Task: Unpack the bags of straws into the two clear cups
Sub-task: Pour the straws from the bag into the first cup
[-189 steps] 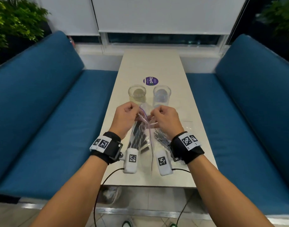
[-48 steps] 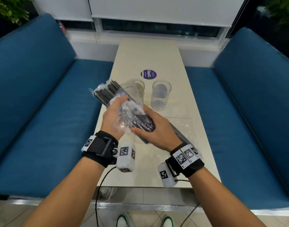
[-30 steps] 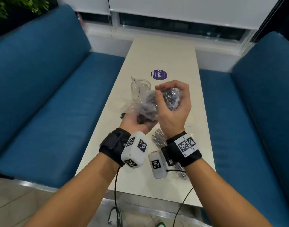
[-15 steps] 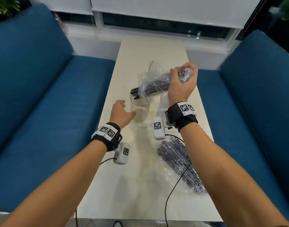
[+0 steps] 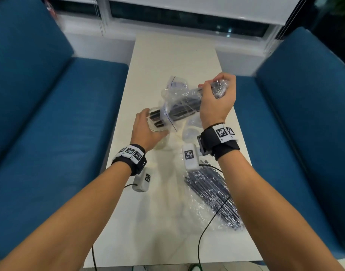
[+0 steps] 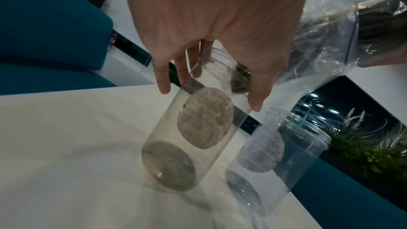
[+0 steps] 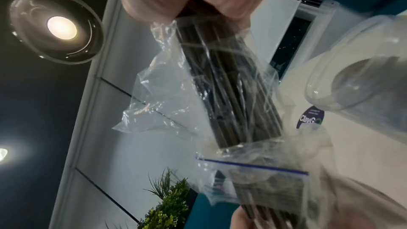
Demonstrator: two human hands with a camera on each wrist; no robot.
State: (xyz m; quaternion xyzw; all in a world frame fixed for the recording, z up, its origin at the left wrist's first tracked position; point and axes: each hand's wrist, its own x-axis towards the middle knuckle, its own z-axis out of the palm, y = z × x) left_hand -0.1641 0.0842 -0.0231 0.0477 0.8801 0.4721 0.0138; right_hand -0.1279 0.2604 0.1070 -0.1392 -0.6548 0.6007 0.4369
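My right hand [image 5: 216, 90] grips the closed end of a clear zip bag of black straws [image 5: 184, 106] and holds it slanted down to the left. The straws' ends [image 5: 156, 119] stick out of the bag's open mouth into the left clear cup [image 5: 158, 130]. My left hand [image 5: 146, 130] holds that cup near its rim; in the left wrist view the cup [image 6: 198, 128] leans on the table. The second clear cup [image 6: 279, 154] stands empty just to its right, partly hidden by my right wrist in the head view. A second bag of straws [image 5: 210, 194] lies on the table under my right forearm.
The narrow white table [image 5: 167, 231] runs between two blue benches [image 5: 50, 133]. A round purple sticker [image 7: 310, 119] is stuck on the table beyond the cups. Wrist-camera cables [image 5: 204, 227] trail over the near end of the table.
My left hand, open and reaching half a second ago, now holds the left cup. My right hand has tipped the bag lower, so the straw ends now enter the cup's mouth.
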